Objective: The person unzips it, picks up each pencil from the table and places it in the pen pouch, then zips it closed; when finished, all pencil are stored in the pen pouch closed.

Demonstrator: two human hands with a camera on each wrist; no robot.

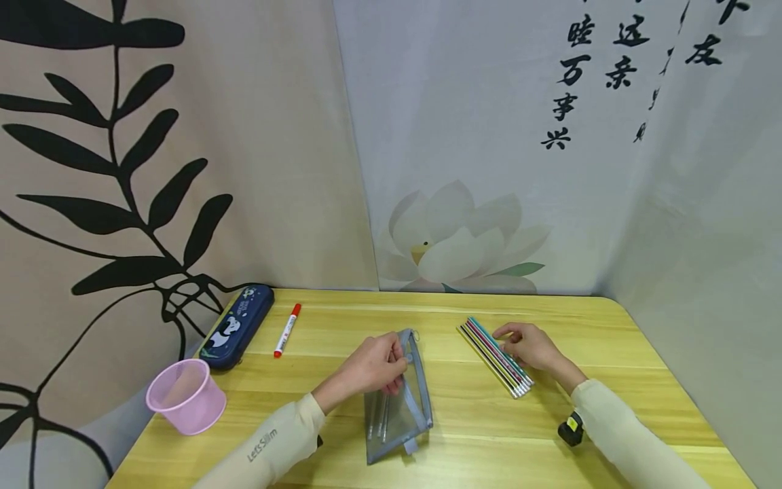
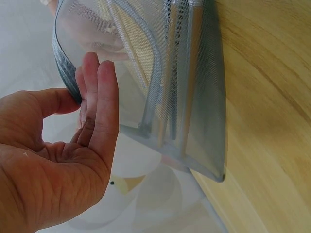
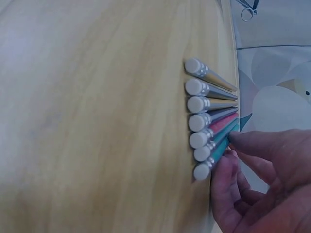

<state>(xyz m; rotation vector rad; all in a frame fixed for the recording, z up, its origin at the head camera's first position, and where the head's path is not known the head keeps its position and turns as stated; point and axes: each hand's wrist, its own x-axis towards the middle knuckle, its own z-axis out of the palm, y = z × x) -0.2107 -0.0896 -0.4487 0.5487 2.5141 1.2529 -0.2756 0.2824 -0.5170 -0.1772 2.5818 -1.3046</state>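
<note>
A grey mesh zip pouch [image 1: 400, 424] hangs from my left hand [image 1: 374, 365], its top edge pinched between thumb and fingers. Through the mesh in the left wrist view, a few pencils [image 2: 193, 82] show inside the pouch. To the right, a row of several coloured pencils [image 1: 491, 354] lies side by side on the table, with white erasers toward me. My right hand [image 1: 533, 348] is at the row's right side. In the right wrist view its thumb and fingers pinch the outermost green pencil [image 3: 220, 149], which still lies alongside the others.
On the left of the wooden table [image 1: 476, 445] stand a pink cup [image 1: 198, 411] and a dark blue panda pencil case [image 1: 238, 327]. A red-capped marker [image 1: 287, 331] lies nearby. Printed curtains rise behind the table's back edge.
</note>
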